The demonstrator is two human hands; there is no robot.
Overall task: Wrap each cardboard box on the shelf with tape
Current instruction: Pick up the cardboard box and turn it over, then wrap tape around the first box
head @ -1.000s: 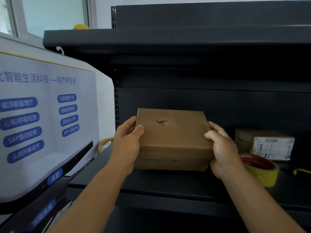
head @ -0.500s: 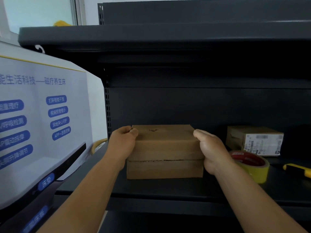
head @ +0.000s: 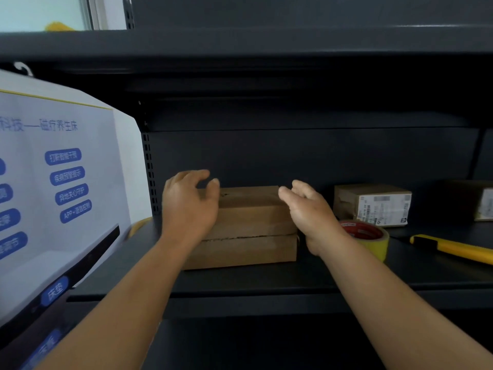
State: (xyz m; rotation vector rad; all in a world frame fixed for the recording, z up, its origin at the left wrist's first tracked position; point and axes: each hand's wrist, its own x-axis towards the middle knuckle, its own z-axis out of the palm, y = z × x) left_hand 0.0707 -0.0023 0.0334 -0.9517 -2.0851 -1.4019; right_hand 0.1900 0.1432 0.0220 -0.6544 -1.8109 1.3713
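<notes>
A flat brown cardboard box (head: 248,228) rests on the dark shelf (head: 266,279), a horizontal seam across its front face. My left hand (head: 186,204) hovers at the box's left end with fingers loosely spread, holding nothing. My right hand (head: 309,212) is at the box's right end, fingers relaxed and off the cardboard. A roll of yellow tape (head: 370,241) with a red core lies just right of my right wrist. A yellow utility knife (head: 450,248) lies further right on the shelf.
A smaller cardboard box with a white label (head: 373,204) stands at the back right, another box (head: 482,201) at the right edge. A white display board with blue labels (head: 53,209) stands at the left. An upper shelf (head: 240,44) overhangs.
The box went from being held up and tilted to resting flat on the shelf. Both hands have let go of its ends and opened.
</notes>
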